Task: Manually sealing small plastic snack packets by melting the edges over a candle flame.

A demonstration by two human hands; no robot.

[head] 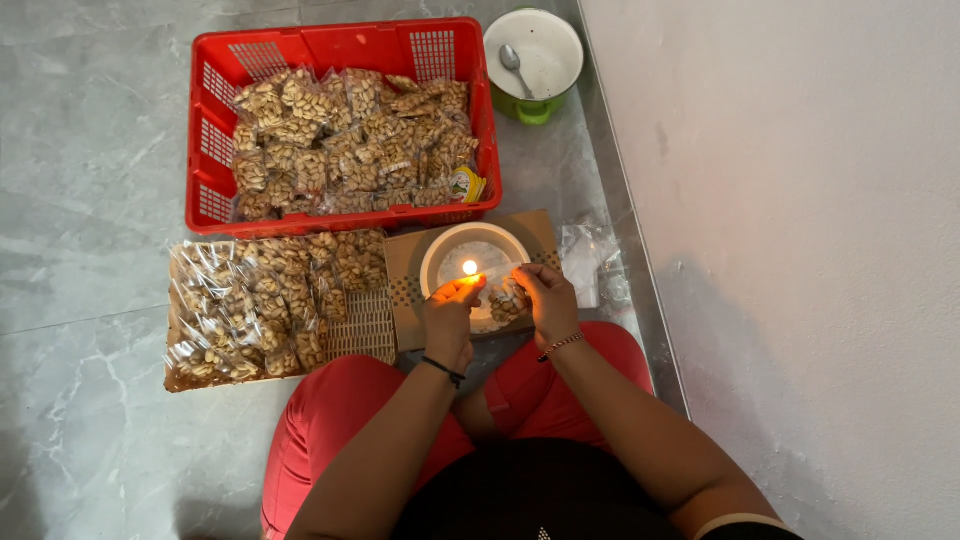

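From above, the person sits on the grey tiled floor close to the wall on their right, knees in red trousers, both hands held together over a white bowl that stands on a piece of cardboard. A small candle flame burns in that bowl. The left hand is pinched narrow on the edge of a small clear packet of nuts, right beside the flame, and the right hand is closed on the packet's other side, so the packet hangs between them just over the bowl's near rim. To the left of the cardboard, a flat tray carries a heap of filled packets; my guess is these await their turn at the flame. Beyond it, toward the far side of the floor, a red plastic crate is well filled with more packets, which look finished. I'd judge the work well past half. A green pot with a spoon sits in the far corner by the wall, and some loose empty bags lie beside the cardboard.
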